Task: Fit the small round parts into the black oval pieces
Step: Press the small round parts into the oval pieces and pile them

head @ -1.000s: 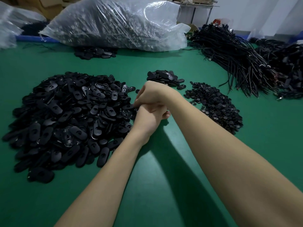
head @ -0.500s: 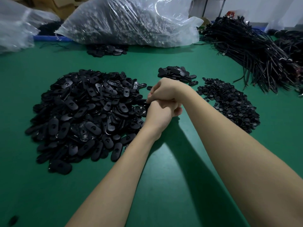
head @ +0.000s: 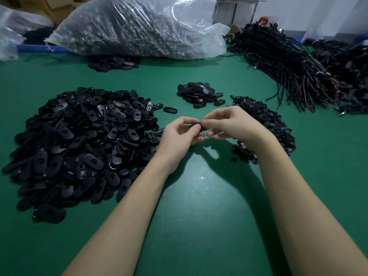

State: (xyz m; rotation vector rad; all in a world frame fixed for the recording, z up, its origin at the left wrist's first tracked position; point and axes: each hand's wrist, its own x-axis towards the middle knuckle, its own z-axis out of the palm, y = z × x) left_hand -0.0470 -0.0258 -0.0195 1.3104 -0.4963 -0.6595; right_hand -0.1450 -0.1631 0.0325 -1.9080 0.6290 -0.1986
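Both hands meet above the green worktop, just in front of the person. The left hand has its fingers curled round one black oval plastic piece, and the right hand pinches the same piece at its right end with thumb and forefinger. The piece lies roughly level between the two, mostly covered by fingers; whether a small round part already sits in it cannot be told from here.

To the left spreads a large heap of black oval plastic pieces, its near edge just beside the left hand. To the right, partly under the right wrist, lies a pile of small black round parts. Farther back, between these two, sits a small stack of black oval pieces, with a few loose ones beside it.

At the far edge rests a big clear plastic bag filled with dark parts, and a smaller cluster of oval pieces lies just in front of it. On the far right are bundles of black cords.
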